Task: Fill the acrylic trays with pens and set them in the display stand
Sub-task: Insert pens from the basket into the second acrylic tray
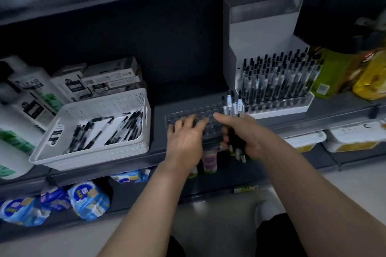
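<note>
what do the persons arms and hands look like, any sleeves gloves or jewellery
The left forearm and right forearm are bare down to the bottom edge of the picture, so no sleeve shows. The left hand and right hand wear no gloves. No watch, bracelet or ring is visible, though the picture is slightly blurred.

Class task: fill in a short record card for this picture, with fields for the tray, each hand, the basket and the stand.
tray: acrylic tray on the dark shelf; most holes empty, a few standing pens at its right end
left: left hand rests on the tray
right: right hand grips a bundle of pens
basket: white basket left of the tray, loose pens inside
stand: display stand on the right, holding rows of pens
</note>
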